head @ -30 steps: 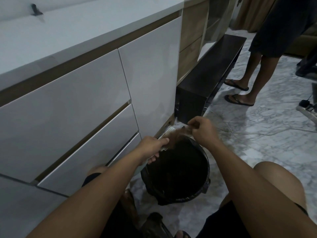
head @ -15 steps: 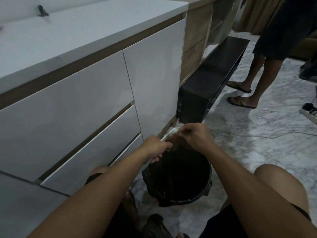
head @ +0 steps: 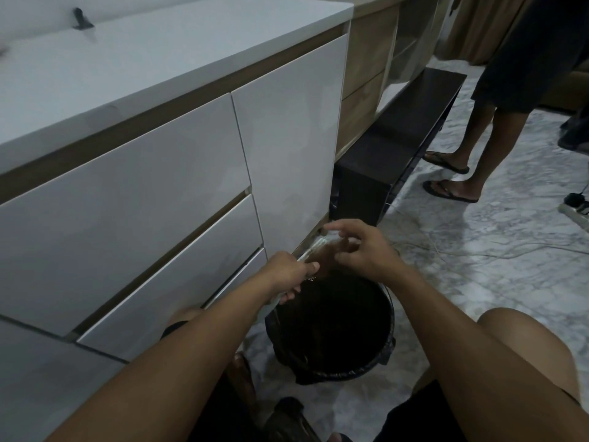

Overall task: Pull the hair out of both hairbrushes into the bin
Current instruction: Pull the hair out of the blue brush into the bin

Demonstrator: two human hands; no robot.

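Note:
A pale hairbrush is held over the black bin, which stands on the marble floor against the cabinet. My left hand grips the brush by its handle. A brown tuft of hair covers the bristles. My right hand hovers on the brush head with fingers spread and curled over the hair; whether it pinches any strands is unclear. The bin has a dark liner, and its inside is too dark to make out. A second brush is not visible.
White cabinet drawers stand close on the left. A low black bench runs behind the bin. Another person's legs in flip-flops stand at the right rear. A power strip and cables lie on the floor. My knees flank the bin.
My right hand has come back from a pulled-away pinch to the brush head and spread its fingers. The view shifted slightly; my left hand kept its hold.

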